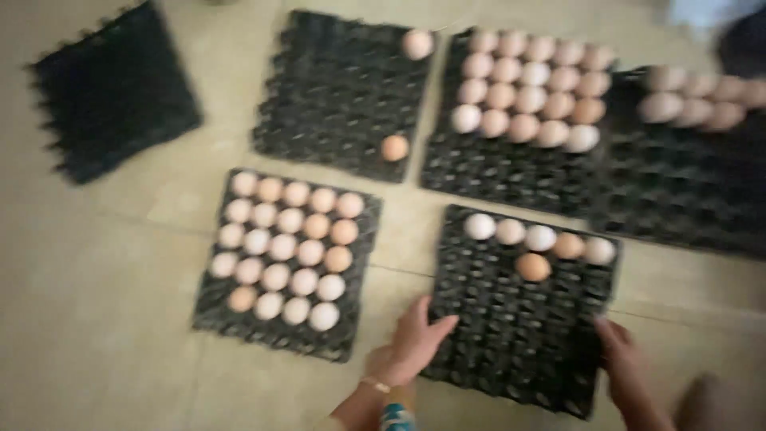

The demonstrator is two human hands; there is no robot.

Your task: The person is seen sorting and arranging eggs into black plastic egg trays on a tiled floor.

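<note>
A black egg tray [519,335] lies on the floor right in front of me, with a row of several eggs [540,238] along its far edge and one browner egg [532,266] just behind that row. My left hand [408,345] rests on the tray's near left corner, thumb over the edge. At the tray's near right corner my right hand [626,363] grips the edge. The picture is blurred by motion.
Left of it, a black tray [209,307] is nearly full of eggs. Behind are a tray [335,96] with two eggs, a half-filled tray [479,172], and another tray [686,191] at the right. An empty stack [112,88] sits far left. Tiled floor [96,303] surrounds them.
</note>
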